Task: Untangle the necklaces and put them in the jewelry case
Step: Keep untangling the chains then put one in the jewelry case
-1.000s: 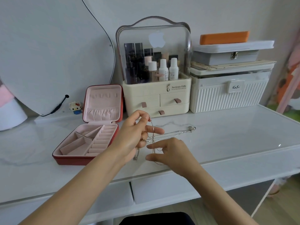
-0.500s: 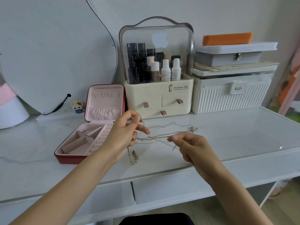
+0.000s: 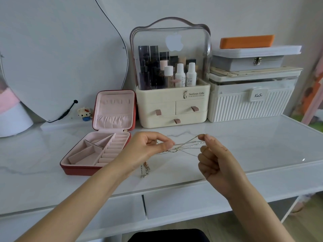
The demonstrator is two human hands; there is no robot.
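Both hands moved apart; left hand [image 3: 148,151] and right hand [image 3: 216,159] each pinch the tangled necklaces [image 3: 185,145], stretched taut between them.

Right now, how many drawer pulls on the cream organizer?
3: upper left pull, upper right pull, and bottom pull centred on the wide lower drawer of the cream organizer. None appear hidden.

Both forearms extended forward. Left hand [image 3: 146,149] pinching, thumb to forefinger. Right hand [image 3: 216,159] pinching likewise, other fingers curled.

Thin tangled necklaces [image 3: 186,145] stretched taut beside open, empty pink-lined jewelry case [image 3: 97,151].
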